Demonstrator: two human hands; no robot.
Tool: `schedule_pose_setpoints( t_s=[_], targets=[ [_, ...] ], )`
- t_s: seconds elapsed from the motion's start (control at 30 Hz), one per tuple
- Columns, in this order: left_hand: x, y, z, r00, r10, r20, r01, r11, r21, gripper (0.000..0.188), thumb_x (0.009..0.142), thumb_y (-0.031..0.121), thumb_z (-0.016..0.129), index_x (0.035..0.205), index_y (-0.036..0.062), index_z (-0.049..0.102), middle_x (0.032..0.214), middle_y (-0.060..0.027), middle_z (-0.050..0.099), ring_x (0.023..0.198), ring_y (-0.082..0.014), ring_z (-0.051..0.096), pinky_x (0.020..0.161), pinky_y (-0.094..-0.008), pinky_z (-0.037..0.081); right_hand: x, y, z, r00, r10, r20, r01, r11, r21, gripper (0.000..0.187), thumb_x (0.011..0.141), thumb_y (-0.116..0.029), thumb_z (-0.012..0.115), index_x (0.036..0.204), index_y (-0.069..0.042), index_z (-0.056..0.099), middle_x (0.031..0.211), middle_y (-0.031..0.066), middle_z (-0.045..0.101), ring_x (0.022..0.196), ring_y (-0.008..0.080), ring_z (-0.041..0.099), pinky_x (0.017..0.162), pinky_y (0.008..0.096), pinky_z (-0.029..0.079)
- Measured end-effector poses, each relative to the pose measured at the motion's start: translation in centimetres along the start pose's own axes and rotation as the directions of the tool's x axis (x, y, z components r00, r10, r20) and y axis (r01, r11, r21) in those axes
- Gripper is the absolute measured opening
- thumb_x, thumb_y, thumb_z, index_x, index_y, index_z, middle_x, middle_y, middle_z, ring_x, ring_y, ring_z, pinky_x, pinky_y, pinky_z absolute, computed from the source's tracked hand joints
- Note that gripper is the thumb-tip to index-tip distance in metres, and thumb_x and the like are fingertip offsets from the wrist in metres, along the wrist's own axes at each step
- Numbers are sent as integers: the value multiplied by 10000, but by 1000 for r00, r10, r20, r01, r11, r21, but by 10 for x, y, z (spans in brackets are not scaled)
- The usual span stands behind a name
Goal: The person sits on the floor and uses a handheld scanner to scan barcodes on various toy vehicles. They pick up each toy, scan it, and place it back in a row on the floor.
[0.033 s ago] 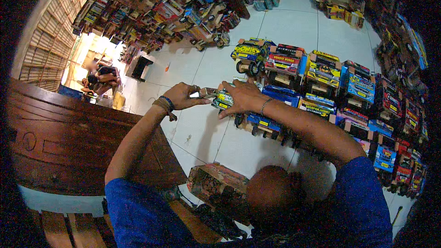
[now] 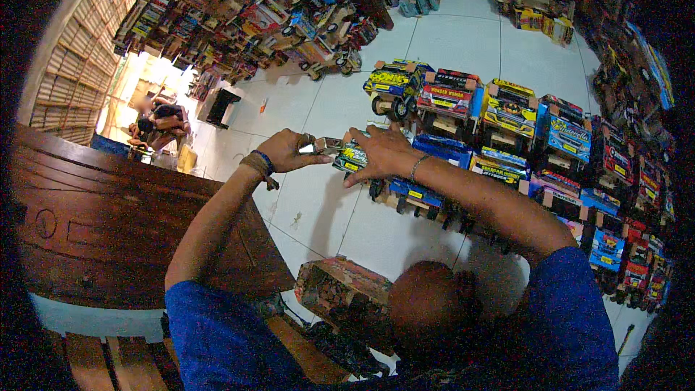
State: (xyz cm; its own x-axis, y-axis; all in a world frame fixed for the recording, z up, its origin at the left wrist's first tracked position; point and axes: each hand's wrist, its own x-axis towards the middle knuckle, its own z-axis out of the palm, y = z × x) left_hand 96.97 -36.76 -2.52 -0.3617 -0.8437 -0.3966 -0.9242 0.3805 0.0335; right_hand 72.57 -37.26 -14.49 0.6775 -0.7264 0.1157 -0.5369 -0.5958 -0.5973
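My left hand is closed around a small shiny metal tool whose kind I cannot make out. The tool's end meets the left side of a toy truck with green, yellow and black printed panels. Over that truck's top and right side lies my right hand, fingers spread and gripping it, hiding much of its body. Close behind my right hand stands a blue and yellow toy truck with black wheels, beside a red one.
Rows of printed toy trucks fill the right of the white tiled floor. More trucks are stacked at the back left. A dark wooden table stands at left, an open box near my knees. A person sits by the doorway.
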Motion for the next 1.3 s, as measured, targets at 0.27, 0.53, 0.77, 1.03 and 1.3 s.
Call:
schedule_pose_setpoints(
  t_s=[0.27, 0.53, 0.77, 1.03, 1.3],
  targets=[
    [11, 6, -12, 990, -86, 114, 77, 994, 79, 805, 849, 779, 594, 987, -2, 733, 788, -250, 701, 803, -416, 700, 796, -498, 542, -1, 1, 6, 1000, 15, -19, -15, 1000, 9, 1111, 552, -848, 759, 1387, -166, 490, 1175, 245, 635, 1172, 462, 599, 1074, 696, 311],
    [11, 12, -13, 993, -75, 91, 64, 991, 117, 788, 887, 771, 541, 881, 6, 724, 742, -257, 681, 759, -424, 689, 771, -515, 543, -4, -1, 0, 1000, 11, -17, -11, 1000, 20, 1090, 565, -835, 763, 1379, -164, 492, 1173, 247, 626, 1161, 453, 604, 1046, 673, 344],
    [15, -5, 4, 996, 88, -13, -85, 987, 134, 582, 951, 613, 583, 814, 58, 687, 592, -197, 620, 554, -397, 625, 572, -511, 482, -4, -4, -3, 1000, 6, -2, -6, 1000, 24, 1073, 589, -824, 758, 1383, -159, 478, 1195, 280, 605, 1170, 476, 594, 1053, 677, 325],
    [21, -18, 19, 999, 6, 39, -7, 1000, 25, 539, 973, 595, 567, 974, 71, 697, 664, -184, 660, 613, -373, 656, 644, -482, 523, -4, -1, 1, 1000, 4, -10, -3, 1000, 17, 1041, 624, -810, 749, 1380, -149, 477, 1216, 279, 601, 1187, 481, 587, 1075, 704, 313],
    [15, -11, 17, 1000, -3, 10, 3, 1000, 30, 727, 896, 737, 567, 882, 29, 734, 713, -217, 692, 694, -407, 692, 713, -506, 553, -6, -7, -9, 996, 6, 87, -4, 1000, -28, 1152, 628, -863, 706, 1468, -122, 433, 1306, 309, 563, 1195, 492, 588, 1090, 623, 336]
  ],
)
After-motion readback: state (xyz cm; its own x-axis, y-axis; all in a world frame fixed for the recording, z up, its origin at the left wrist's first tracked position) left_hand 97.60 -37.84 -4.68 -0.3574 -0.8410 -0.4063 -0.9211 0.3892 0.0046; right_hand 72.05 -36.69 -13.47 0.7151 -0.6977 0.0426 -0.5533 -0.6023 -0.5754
